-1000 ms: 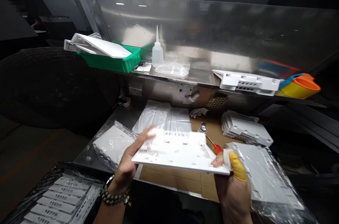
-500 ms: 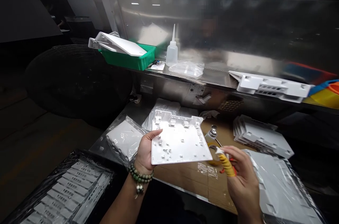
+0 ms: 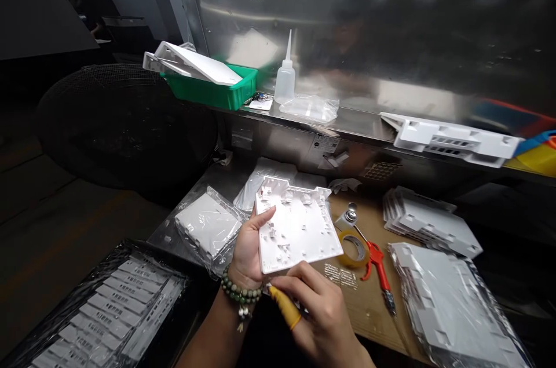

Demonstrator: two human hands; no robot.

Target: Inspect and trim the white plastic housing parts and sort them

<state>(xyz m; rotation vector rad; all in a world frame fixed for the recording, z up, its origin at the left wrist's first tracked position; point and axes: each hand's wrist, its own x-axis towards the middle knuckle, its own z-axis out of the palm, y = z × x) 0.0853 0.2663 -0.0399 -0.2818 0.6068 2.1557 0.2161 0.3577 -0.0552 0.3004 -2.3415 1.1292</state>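
My left hand (image 3: 248, 249) grips a white plastic panel (image 3: 299, 232) by its left edge, thumb on the inner face. That face, dotted with small posts and clips, is tilted up toward me. Just below the panel's lower edge is my right hand (image 3: 315, 304), its fingers pinched together. A yellow cover (image 3: 284, 305) wraps its thumb. A small white bit shows at the thumb tip, but I cannot make out what it is. Right of the panel lie a roll of clear yellowish tape (image 3: 364, 258) and a red air blow gun (image 3: 381, 272).
Stacked white panels (image 3: 434, 223) and bagged panels (image 3: 456, 304) stand at the right. More bagged panels (image 3: 208, 223) lie at the left, beside a lined box of panels (image 3: 117, 310). The shelf carries a green bin (image 3: 234, 93) and a squeeze bottle (image 3: 285, 84). A metal-topped dispenser (image 3: 350, 216) stands behind the tape.
My right hand has moved left from beside the tape to below the panel's lower edge, uncovering the blow gun. The panel has shifted slightly and turned in my left hand.
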